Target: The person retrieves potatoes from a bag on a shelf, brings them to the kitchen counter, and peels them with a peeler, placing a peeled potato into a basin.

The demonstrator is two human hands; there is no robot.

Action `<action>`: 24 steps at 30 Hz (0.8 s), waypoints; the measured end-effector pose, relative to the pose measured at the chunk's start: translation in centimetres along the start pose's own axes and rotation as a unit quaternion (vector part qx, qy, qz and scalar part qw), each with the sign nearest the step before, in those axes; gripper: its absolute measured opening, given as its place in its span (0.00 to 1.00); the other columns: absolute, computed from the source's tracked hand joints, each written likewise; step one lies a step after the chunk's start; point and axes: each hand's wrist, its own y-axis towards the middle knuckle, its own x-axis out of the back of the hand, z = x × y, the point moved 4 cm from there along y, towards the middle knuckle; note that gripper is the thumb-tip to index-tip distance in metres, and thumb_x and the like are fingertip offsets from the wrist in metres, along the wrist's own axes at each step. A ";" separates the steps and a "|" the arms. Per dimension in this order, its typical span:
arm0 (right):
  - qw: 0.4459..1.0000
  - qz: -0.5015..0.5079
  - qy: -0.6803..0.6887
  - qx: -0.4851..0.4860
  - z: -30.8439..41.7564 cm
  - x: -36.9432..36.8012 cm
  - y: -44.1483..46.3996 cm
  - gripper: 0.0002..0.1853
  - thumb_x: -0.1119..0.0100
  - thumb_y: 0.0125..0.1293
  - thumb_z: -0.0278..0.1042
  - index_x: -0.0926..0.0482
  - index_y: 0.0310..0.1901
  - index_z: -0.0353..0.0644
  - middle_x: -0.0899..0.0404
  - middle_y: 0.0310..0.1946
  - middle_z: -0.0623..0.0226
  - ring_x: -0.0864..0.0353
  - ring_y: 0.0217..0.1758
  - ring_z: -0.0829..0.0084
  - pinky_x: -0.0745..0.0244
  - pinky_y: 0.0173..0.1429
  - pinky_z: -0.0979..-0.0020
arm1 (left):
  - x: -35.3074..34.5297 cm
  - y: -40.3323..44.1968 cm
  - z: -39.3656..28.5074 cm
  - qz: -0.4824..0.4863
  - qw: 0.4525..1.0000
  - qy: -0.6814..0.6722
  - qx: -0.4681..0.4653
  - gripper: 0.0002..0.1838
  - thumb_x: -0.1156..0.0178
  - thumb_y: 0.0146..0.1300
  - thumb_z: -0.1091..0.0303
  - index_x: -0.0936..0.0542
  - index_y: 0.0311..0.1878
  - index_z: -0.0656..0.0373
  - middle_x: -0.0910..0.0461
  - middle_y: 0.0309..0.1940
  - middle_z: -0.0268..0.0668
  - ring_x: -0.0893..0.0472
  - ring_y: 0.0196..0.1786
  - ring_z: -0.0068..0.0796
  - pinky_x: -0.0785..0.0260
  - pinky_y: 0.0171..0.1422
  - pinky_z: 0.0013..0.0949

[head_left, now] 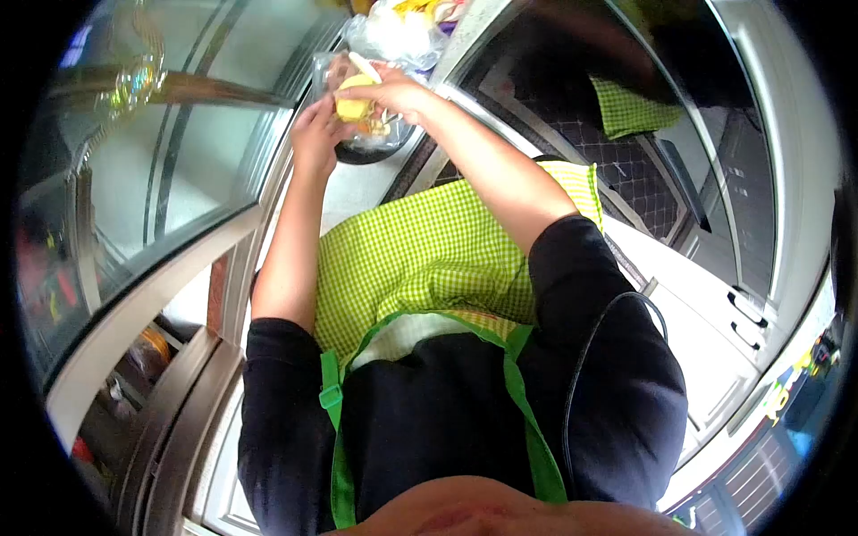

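Note:
My left hand has its fingers closed around the side of a yellow, rounded piece of food that looks like a peeled potato. From the other side my right hand reaches in, gripping a tool with a white handle. Its working end is hidden, so I cannot tell whether it is a peeler or a knife. Directly beneath both hands is a dark round bin lined with a clear plastic bag. Pale yellowish scraps show in the bag.
Beyond the bin lie plastic bags with yellow items. A glass-paned door stands close on my left. On my right are a dark glossy panel and white cabinet fronts. A green checked apron covers my lap.

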 end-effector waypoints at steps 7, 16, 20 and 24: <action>0.996 -0.067 -0.018 -0.049 0.7 0.0 -2.9 0.41 0.25 0.49 0.36 0.39 0.63 0.44 0.24 0.46 0.64 0.21 0.42 0.77 0.23 0.29 0.77 | 1.6 -1.0 -1.6 -0.070 0.992 0.072 -0.072 0.48 0.37 0.61 0.68 0.61 0.74 0.54 0.45 0.69 0.50 0.34 0.64 0.43 0.35 0.61 0.52; 0.986 -0.077 -0.029 -0.142 9.2 -3.7 -17.9 0.27 0.24 0.45 0.48 0.23 0.40 0.38 0.23 0.28 0.70 0.29 0.24 0.80 0.36 0.23 0.79 | -5.1 -11.6 -11.6 0.002 0.987 0.158 -0.041 0.26 0.40 0.65 0.61 0.35 0.63 0.57 0.32 0.59 0.40 0.30 0.59 0.33 0.34 0.58 0.42; 0.986 -0.131 0.059 -0.090 16.7 -4.5 -25.2 0.23 0.28 0.51 0.46 0.22 0.42 0.38 0.20 0.30 0.69 0.28 0.24 0.81 0.36 0.24 0.79 | -10.4 -17.8 -13.7 0.091 0.989 0.111 0.037 0.23 0.51 0.71 0.57 0.35 0.64 0.60 0.26 0.55 0.41 0.26 0.57 0.36 0.33 0.59 0.40; 0.969 -0.194 0.155 0.024 28.5 -5.9 -31.7 0.17 0.31 0.56 0.39 0.22 0.43 0.41 0.20 0.32 0.70 0.28 0.25 0.84 0.35 0.26 0.83 | -17.8 -24.6 -19.1 0.291 0.956 0.020 0.017 0.23 0.52 0.72 0.56 0.33 0.61 0.63 0.25 0.52 0.41 0.25 0.54 0.33 0.30 0.57 0.41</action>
